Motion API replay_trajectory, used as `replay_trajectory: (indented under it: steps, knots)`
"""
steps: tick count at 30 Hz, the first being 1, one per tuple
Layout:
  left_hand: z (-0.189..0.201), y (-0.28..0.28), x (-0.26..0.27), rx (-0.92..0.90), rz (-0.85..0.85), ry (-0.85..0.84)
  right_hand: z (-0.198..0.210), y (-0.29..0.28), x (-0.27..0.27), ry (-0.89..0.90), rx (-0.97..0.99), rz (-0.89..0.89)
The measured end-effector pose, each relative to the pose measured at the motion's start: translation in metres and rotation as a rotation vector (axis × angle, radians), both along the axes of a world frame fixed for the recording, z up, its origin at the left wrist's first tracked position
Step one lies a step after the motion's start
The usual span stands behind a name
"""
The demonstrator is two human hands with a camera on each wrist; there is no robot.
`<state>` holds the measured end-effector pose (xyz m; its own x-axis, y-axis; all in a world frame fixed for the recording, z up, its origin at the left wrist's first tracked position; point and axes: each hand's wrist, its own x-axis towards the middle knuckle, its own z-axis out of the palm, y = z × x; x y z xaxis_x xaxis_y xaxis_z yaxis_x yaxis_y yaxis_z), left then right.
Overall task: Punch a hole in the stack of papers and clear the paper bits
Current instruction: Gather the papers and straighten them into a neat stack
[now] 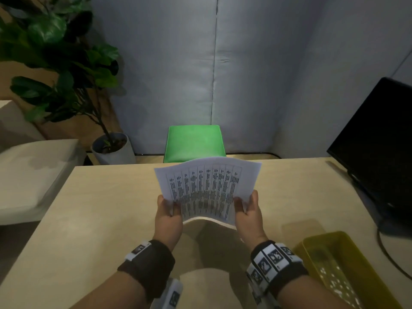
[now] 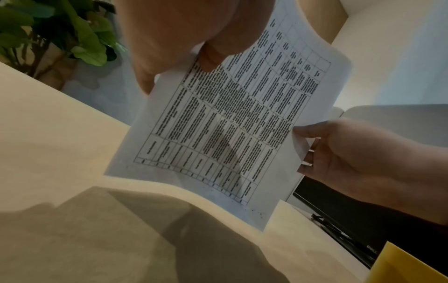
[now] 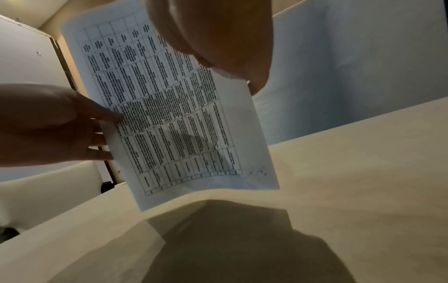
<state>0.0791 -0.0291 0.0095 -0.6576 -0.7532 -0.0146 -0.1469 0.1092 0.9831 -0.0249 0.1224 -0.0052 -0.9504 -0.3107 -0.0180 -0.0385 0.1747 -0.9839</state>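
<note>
Holding the thin stack of white printed papers [image 1: 208,188] with both my hands, I keep it upright over the pale wooden table [image 1: 93,210]; my left hand [image 1: 168,216] pinches the left edge, thumb on the printed side and the other fingers behind; my right hand [image 1: 248,211] pinches the right edge in the same way. The stack bows a little between the two grips; its lower edge seems to be just above the table or touching it, I cannot tell which. The top sheet shows a table of dark text; I see no punched hole in it from any view, though some small dark specks sit near one lower corner.

To my right, near the table's edge, stands a yellow plastic tray [image 1: 310,244] with many small white paper bits [image 1: 334,279] inside; behind it is a black monitor [image 1: 379,139]; a green square stool [image 1: 194,143] and a potted plant with big leaves [image 1: 66,70] are beyond the table. I do not see a hole punch anywhere in these views.

I judge that I am squaring the sheets, so the punching itself is not yet done, or perhaps I am checking the result; the next move calls for even edges, then a free hand to find the punch.
</note>
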Motion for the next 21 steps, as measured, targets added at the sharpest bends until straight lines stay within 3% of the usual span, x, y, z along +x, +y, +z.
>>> replay_trajectory:
  steps: [6,21]
  knots:
    - [-0.010,0.001,-0.006,-0.020,-0.012,-0.095,-0.006,0.003,-0.006,-0.023,0.065,0.029]
    - [-0.005,-0.002,0.001,0.019,-0.054,-0.070,-0.001,0.008,-0.004,-0.046,0.107,0.101]
